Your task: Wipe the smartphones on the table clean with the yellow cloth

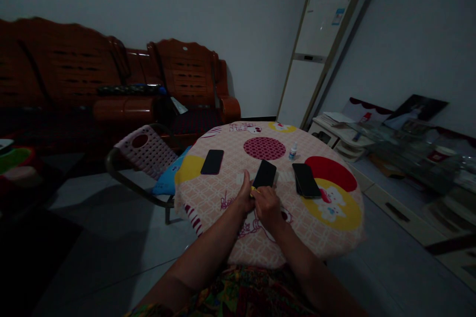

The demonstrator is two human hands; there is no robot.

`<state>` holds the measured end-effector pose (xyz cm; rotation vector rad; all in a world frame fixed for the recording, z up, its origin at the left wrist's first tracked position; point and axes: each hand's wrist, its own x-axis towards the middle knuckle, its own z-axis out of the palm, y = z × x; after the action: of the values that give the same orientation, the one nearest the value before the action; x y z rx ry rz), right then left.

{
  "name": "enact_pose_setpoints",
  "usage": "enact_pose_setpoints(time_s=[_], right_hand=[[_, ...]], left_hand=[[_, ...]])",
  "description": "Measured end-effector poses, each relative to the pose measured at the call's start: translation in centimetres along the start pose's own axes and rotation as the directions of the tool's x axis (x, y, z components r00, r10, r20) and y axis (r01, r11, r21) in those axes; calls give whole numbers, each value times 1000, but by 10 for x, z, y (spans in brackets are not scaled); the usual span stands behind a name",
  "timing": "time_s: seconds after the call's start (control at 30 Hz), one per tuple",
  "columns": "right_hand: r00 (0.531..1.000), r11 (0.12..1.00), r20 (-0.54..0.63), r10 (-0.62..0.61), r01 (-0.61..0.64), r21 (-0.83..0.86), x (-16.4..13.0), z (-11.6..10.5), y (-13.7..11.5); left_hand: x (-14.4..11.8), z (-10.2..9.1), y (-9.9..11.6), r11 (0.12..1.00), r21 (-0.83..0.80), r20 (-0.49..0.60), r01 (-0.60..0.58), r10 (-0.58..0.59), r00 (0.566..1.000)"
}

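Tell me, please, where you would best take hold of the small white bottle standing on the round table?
Grip the small white bottle around its body, fingers on opposite sides, coming from above or from the near side. It stands upright and apart from the phones, so its sides look free; the blue cap seems too small for a sure hold.
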<state>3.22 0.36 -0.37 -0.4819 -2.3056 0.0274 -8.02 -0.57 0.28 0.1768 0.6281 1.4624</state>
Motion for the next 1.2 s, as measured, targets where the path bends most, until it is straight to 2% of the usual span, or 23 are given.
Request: enact_pose_setpoints(time_s=[0.07,0.2,0.37,0.53,0.63,0.8,1.03,1.2], right_hand=[[1000,1000,14,-26,26,0,-2,-1,-2],[998,999,23,-50,50,9,-5,-3,0],[1000,1000,-23,18,-18,-1,-9,-5,12],[997,996,-22,70,-71,-51,-9,-10,23],[993,991,-36,113,-116,-73,-6,-13,32],[981,979,-74,179,-185,-87,-2,-15,51],[946,959,-216,243,-268,-96,5,-16,72],[909,945,-302,286,-320,-70,10,-20,86]], left_hand=[[-1,2,1,999,-20,8,-36,37,999],[-3,6,3,999,-41,43,-21,23,999],[-1,4,5,998,-52,0,-43,43,999],[2,3,3,996,-33,-50,-77,75,996],[-1,6,2,999,0,-69,-41,41,997],[-8,11,1,996,81,3,34,-35,999],[-12,8,-2,968,219,162,119,-156,974],[-14,6,-4,944,324,209,54,-128,969]])
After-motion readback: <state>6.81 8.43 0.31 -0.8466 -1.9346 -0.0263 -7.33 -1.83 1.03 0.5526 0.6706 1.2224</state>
